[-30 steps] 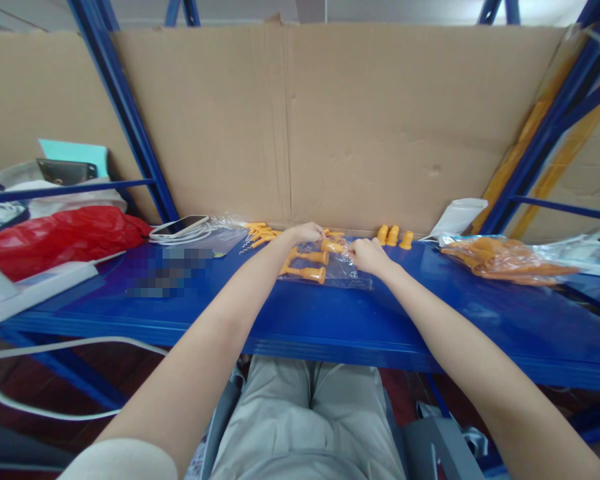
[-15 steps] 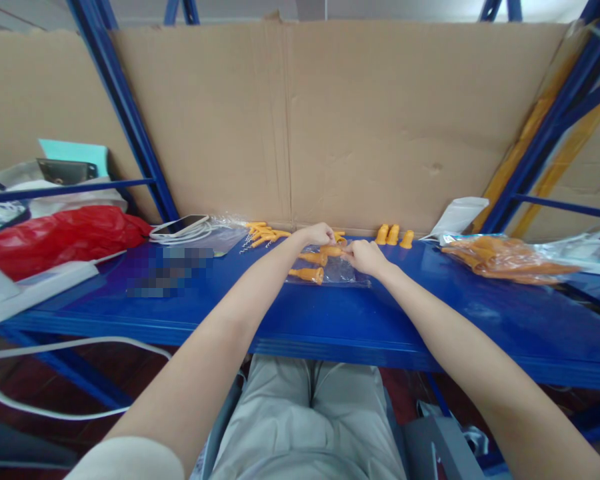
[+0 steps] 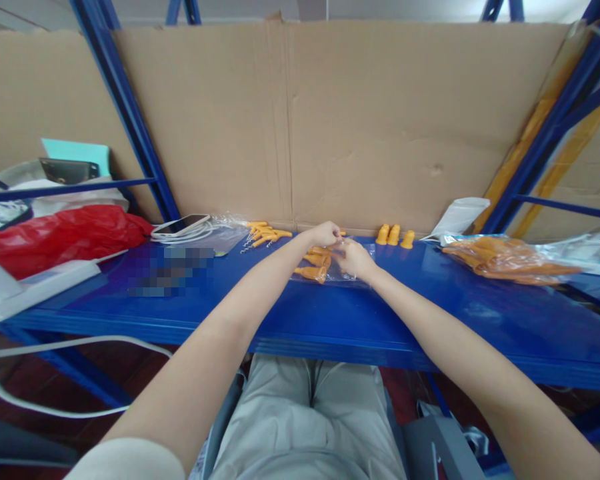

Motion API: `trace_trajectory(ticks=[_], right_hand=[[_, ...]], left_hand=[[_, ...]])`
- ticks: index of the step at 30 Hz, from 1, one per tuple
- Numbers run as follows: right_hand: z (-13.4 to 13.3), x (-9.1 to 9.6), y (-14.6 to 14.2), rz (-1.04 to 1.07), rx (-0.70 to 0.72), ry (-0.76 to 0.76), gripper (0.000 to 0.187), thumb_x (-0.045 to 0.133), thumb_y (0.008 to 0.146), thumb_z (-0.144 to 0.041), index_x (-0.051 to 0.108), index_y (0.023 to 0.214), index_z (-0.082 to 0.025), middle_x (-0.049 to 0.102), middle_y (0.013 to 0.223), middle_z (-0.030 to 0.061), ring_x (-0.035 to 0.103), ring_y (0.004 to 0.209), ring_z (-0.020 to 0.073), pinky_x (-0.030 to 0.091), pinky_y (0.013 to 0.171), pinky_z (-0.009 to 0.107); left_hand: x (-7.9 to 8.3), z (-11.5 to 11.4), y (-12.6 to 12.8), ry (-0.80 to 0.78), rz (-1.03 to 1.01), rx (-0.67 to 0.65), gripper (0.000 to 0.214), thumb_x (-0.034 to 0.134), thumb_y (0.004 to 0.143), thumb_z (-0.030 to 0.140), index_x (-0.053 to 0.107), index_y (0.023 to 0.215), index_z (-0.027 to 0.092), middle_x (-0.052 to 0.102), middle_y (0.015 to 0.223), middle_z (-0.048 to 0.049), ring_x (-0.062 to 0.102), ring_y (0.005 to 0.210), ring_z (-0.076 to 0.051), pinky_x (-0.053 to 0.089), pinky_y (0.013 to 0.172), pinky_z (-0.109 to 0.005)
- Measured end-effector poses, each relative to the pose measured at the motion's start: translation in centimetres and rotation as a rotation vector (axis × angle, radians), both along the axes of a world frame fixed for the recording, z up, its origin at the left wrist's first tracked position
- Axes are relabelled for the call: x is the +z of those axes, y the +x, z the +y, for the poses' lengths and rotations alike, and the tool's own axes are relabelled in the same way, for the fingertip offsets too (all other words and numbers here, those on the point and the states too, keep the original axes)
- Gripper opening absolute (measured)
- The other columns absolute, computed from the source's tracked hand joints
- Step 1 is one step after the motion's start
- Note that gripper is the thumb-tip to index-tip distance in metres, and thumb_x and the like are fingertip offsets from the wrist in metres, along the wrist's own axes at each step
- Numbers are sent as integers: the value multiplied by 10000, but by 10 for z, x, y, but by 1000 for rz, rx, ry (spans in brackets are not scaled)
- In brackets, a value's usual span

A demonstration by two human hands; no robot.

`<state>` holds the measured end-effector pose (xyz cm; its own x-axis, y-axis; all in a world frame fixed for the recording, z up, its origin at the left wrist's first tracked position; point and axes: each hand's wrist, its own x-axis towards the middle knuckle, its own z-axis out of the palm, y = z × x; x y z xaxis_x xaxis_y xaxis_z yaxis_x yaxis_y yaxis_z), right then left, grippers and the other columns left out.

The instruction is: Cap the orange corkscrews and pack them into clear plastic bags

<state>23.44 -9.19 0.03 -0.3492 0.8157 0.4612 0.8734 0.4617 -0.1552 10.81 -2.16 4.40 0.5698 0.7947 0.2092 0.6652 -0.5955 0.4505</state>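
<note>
Several orange corkscrew pieces (image 3: 313, 273) with flared ends lie together at the middle of the blue shelf, on or in a clear plastic bag (image 3: 334, 272). Above them, my left hand (image 3: 327, 233) is closed in a pinch; what its fingertips hold is hidden. Close by on the right, my right hand (image 3: 359, 259) has its fingers curled against the bag, beside the orange pieces. Left of my left hand is a heap of orange corkscrew handles (image 3: 267, 234) with metal spirals. Three orange caps (image 3: 394, 235) stand upright along the back, right of my right hand.
A phone with a white cable (image 3: 185, 228) lies at the back left, beside a red plastic bag (image 3: 75, 233). At the right is a clear bag of orange material (image 3: 505, 259). A cardboard panel (image 3: 380, 120) closes the back; blue metal posts (image 3: 130, 120) frame the shelf.
My right hand has shifted slightly left, nearer my left hand. The bag's right part has moved up behind it, and the orange pieces have bunched closer together.
</note>
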Motion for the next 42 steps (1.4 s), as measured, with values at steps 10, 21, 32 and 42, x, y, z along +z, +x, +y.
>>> trace_trajectory(ticks=[10, 21, 32, 42], right_hand=[[30, -23, 24, 122, 414, 131, 473, 502, 634, -42, 626, 1071, -173, 620, 1121, 108, 572, 1104, 252, 470, 953, 444], [-7, 1, -3, 28, -147, -159, 189, 529, 781, -135, 669, 905, -161, 722, 878, 108, 677, 838, 247, 461, 703, 278], [2, -7, 4, 175, -33, -148, 311, 484, 817, -229, 598, 537, -156, 576, 512, 11, 559, 549, 139, 340, 526, 223], [0, -8, 0, 288, 25, -182, 257, 509, 893, -245, 758, 911, -183, 745, 787, 42, 693, 790, 197, 500, 722, 274]], left_hand=[[1, 0, -6, 2, 4, 54, 151, 545, 699, 78, 690, 733, 101, 674, 685, -30, 583, 654, -130, 474, 670, -236], [1, -1, -8, -40, -41, 60, 159, 554, 660, 59, 687, 730, 111, 704, 751, -51, 624, 723, -148, 501, 715, -252], [-5, -1, -10, -44, -61, 84, 98, 562, 716, 72, 645, 685, 114, 661, 660, -22, 585, 632, -121, 483, 661, -229], [0, 1, -11, 64, -35, 119, 127, 570, 753, 127, 694, 767, 103, 694, 741, -50, 606, 689, -137, 477, 701, -245]])
